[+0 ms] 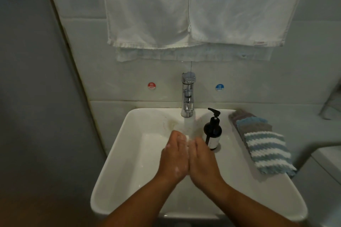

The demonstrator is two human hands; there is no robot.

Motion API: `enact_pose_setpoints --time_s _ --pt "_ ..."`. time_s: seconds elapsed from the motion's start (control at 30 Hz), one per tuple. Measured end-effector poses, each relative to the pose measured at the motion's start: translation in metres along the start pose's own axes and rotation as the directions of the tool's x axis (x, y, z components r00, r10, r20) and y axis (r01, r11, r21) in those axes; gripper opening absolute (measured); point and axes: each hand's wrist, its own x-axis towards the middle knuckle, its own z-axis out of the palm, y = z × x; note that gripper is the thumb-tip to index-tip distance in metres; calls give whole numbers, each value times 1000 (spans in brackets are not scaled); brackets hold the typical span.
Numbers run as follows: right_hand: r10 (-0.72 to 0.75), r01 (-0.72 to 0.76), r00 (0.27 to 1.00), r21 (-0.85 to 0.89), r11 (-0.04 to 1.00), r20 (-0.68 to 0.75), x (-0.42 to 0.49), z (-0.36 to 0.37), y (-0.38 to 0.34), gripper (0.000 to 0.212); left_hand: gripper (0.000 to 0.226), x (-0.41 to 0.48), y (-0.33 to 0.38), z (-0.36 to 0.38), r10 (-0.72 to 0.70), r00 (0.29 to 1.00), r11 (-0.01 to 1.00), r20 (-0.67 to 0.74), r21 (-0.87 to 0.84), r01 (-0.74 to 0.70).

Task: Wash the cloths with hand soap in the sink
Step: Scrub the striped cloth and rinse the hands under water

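Reference: clock directions are read from the hands, 12 o'clock toward the wall.
Left hand (174, 155): fingers straight and together, pointing to 12 o'clock; white foam specks on the back and knuckles.
Right hand (202, 158): fingers straight, pointing to 12 o'clock; inner edge pressed against the left hand.
Hand state: both are held flat, side by side and touching over the basin. A small white patch shows between the fingertips; whether it is foam or something else cannot be told.
Sink (118, 153): white rectangular basin, directly under both hands.
Faucet (187, 96): chrome, at 12 o'clock on the back rim.
Water stream (188, 125): running, falling at the fingertips.
Soap bottle (213, 131): dark pump bottle, upright at 1 o'clock, just beside the right fingertips.
Cloths (249, 121): overlapping stack on the right sink rim, at 2 to 3 o'clock, apart from both hands.
Striped cloth (267, 152): blue and white, nearest piece of that stack.
Towels (193, 5): white, hanging on the wall at 12 o'clock, above the faucet.
Stickers: red hot sticker (151, 85) at 11 o'clock, blue cold sticker (219, 87) at 1 o'clock.
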Motion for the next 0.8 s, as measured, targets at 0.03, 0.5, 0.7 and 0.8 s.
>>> enact_pose_setpoints --time_s 0.03,0.5,0.7,0.8 --pt "-66 65 998 39 997 12 -7 1 -6 23 26 3 -1 -3 -20 1000 1000 -5 -2 20" --pt "-233 233 972 -32 972 -3 -1 -3 -22 21 19 -3 -2 -2 -86 994 987 73 -131 95" --pt "-19 16 999 -72 997 -38 16 -9 -4 23 30 -3 8 -2 -3 1000 988 15 -153 6" --pt "-70 69 997 40 997 26 -14 -2 -12 23 21 13 7 -11 46 993 999 -108 30 -43"
